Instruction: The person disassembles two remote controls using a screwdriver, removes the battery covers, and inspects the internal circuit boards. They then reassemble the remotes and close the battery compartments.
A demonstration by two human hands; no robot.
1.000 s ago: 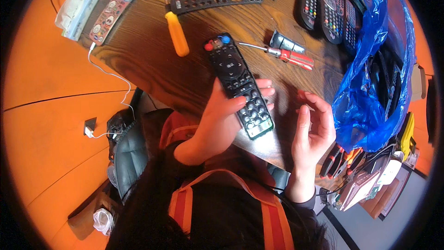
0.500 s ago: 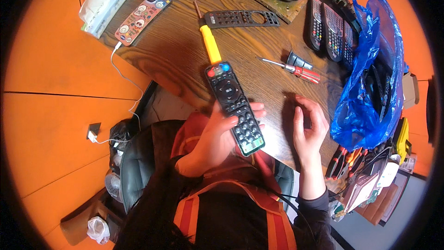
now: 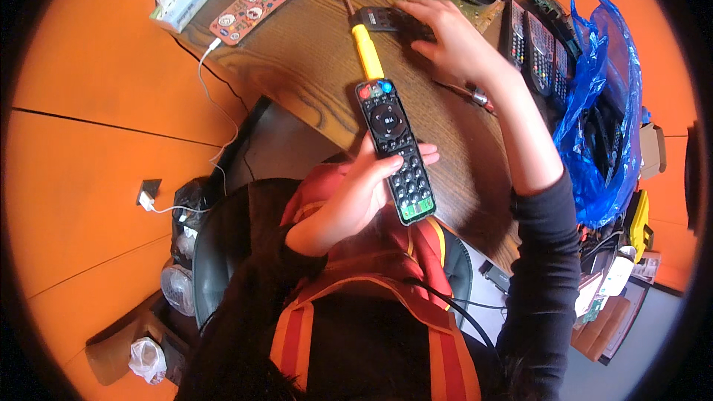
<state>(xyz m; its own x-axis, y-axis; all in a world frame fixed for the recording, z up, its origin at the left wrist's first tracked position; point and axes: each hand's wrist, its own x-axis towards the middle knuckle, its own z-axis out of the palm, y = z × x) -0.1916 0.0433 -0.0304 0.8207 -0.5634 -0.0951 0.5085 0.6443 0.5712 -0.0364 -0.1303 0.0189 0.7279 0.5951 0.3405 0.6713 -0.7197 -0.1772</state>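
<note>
Left hand (image 3: 365, 182) grips uncovered remote (image 3: 388, 122); right hand (image 3: 462, 46), loosely open over far faceplate (image 3: 377, 19), might nudge red-handled screwdriver (image 3: 481, 98) if lowered.

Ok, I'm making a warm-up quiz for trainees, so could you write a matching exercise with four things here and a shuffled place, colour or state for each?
Column one:
1. Remote with green end
2. Phone
3. Bag at picture right
4. Right hand

Column two:
A. Translucent blue
B. Over the black remote cover
C. Held in the left hand
D. Joined to a white cable

Pairs: 1-C, 2-D, 3-A, 4-B
</note>
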